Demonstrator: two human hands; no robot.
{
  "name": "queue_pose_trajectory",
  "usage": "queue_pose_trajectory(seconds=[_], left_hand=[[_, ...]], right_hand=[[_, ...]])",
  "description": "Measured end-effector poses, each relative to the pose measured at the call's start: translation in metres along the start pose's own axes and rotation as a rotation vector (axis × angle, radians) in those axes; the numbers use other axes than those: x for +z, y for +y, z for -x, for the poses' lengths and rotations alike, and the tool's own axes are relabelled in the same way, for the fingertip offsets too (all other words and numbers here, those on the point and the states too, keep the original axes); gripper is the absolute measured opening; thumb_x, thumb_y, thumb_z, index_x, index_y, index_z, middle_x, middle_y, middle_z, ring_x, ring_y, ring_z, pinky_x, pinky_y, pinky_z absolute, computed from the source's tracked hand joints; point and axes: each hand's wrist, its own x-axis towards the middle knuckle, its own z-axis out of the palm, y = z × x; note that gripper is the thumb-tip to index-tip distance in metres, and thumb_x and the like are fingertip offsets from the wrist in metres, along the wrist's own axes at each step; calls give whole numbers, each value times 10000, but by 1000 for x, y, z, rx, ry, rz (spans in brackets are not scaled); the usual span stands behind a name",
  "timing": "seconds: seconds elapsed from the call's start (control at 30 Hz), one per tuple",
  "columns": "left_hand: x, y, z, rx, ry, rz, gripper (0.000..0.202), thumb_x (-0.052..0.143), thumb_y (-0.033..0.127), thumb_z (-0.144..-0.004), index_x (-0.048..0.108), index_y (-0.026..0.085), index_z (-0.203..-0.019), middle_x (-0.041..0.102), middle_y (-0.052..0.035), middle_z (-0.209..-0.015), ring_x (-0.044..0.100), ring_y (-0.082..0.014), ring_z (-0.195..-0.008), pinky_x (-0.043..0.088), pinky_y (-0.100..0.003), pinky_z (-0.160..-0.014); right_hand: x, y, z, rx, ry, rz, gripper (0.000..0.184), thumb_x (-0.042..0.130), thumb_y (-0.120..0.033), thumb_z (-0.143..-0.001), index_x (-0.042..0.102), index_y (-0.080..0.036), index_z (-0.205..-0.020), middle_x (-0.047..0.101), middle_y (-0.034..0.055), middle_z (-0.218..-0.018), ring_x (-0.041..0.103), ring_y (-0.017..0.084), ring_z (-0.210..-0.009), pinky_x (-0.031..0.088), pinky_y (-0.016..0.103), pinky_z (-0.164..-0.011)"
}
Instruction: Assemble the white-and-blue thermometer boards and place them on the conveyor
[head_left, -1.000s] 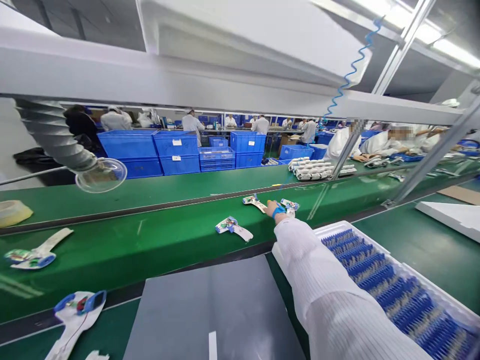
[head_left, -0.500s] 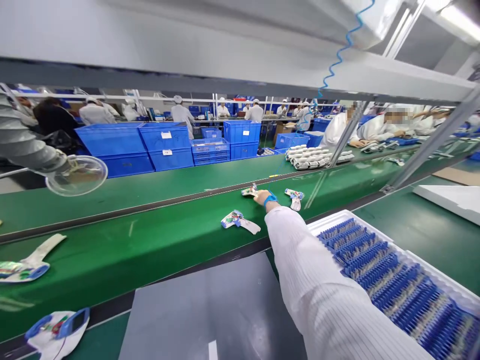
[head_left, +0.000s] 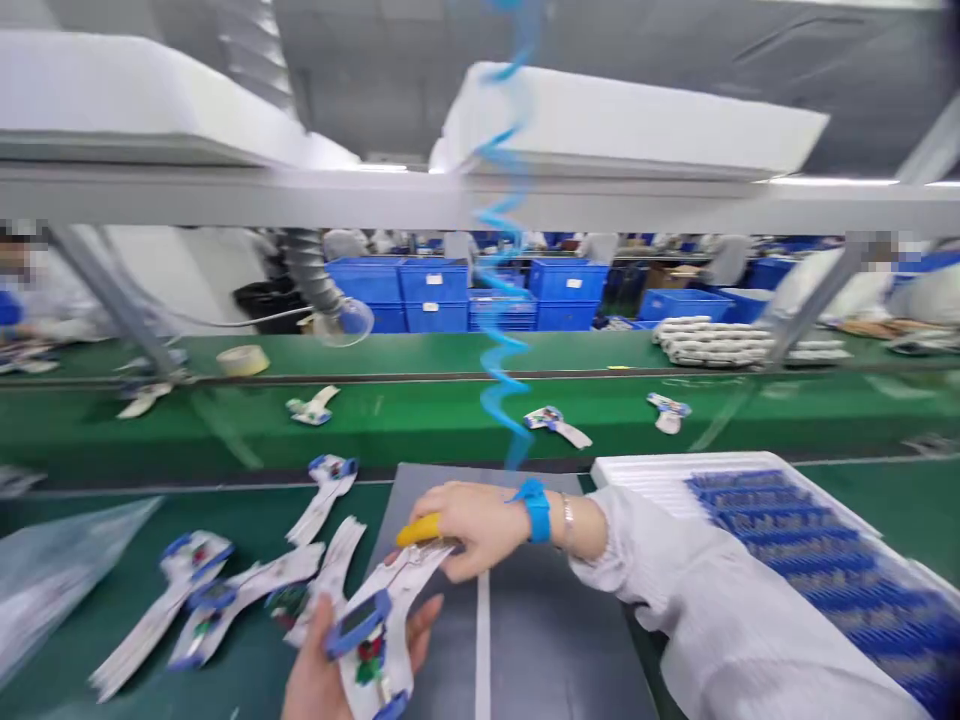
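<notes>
The left hand point(head_left: 319, 668) cradled a white device point(head_left: 396, 603) by its screen end, the right hand point(head_left: 480, 525) gripping the other end — over the grey mat's point(head_left: 559, 630) left side. Similar white pieces point(head_left: 146, 638) lay leftward on the green tabletop point(head_left: 247, 512).

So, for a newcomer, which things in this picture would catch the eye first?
Probably the bright blue coiled cord, hanging blurred down the centre in front of the green belt. Lower down, the left hand holds an open white-and-blue device shell, while the right hand, with a blue wristband, is at the shell's handle end. To the right, a white foam tray carries rows of blue parts.
</notes>
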Motion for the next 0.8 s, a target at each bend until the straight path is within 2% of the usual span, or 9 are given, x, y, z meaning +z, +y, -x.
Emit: queue_pose_trajectory(seconds=[0.03,0.1,0.17,0.23,0.33,0.47,0.57,0.67,0.8], left_hand=[[2,5,4,-108,-20,183,646,417,726,-672,650,232,-1018,694,-107,-966,619,-329,-941,481,-455,-759],[6,14,9,-175,-32,429,573,507,595,-720,576,207,-1137,702,-90,-890,657,-264,-807,497,-361,-666],[8,19,12,-109,-27,519,515,552,454,-763,496,220,-1218,696,-55,-869,653,-199,-707,484,-295,-608],[8,19,15,-16,-33,539,493,549,406,-787,463,233,-1240,681,-43,-921,640,-174,-712,483,-282,-631],[4,17,22,83,-68,521,442,531,424,-800,481,248,-1202,653,-38,-1005,624,-169,-808,477,-275,-709],[-4,13,27,152,-70,490,364,575,451,-764,541,234,-1054,644,-28,-953,606,-161,-844,459,-259,-754],[-12,8,26,211,-120,337,366,617,469,-723,547,214,-976,608,-7,-806,579,-125,-698,450,-220,-641],[-23,5,26,184,-204,116,469,665,521,-646,547,197,-964,534,11,-719,482,-76,-537,402,-185,-494],[-36,3,27,202,-322,-51,519,690,535,-603,595,161,-951,564,-33,-773,498,-105,-615,418,-211,-544]], right_hand=[[1,-9,-1,1,34,13,469,597,-208,-698,530,-113,-1152,566,105,-1072,510,216,-992,367,310,-925],[1,-25,-4,35,133,-9,470,594,-226,-721,516,-117,-1171,528,120,-1150,464,243,-1071,323,372,-974],[2,-41,-9,77,195,-105,485,594,-315,-770,489,-126,-1204,491,124,-1200,453,235,-1089,344,367,-963],[6,-57,-15,111,178,-194,491,569,-376,-809,461,-146,-1229,516,111,-1153,501,204,-1012,413,322,-886],[15,-74,-25,141,107,-199,386,557,-325,-824,497,-159,-1167,560,99,-1036,535,198,-917,452,311,-803],[18,-82,-33,110,59,-159,271,574,-247,-794,542,-195,-1058,560,85,-995,520,212,-925,457,332,-802],[17,-85,-36,101,83,-92,245,543,-175,-769,538,-214,-1011,560,86,-975,524,222,-890,473,349,-764],[20,-89,-36,85,155,-11,337,535,-114,-715,523,-241,-1027,567,92,-994,547,233,-860,488,361,-739],[24,-88,-36,-19,222,-10,338,585,-170,-709,509,-303,-1011,606,78,-922,580,246,-800,505,367,-714]])
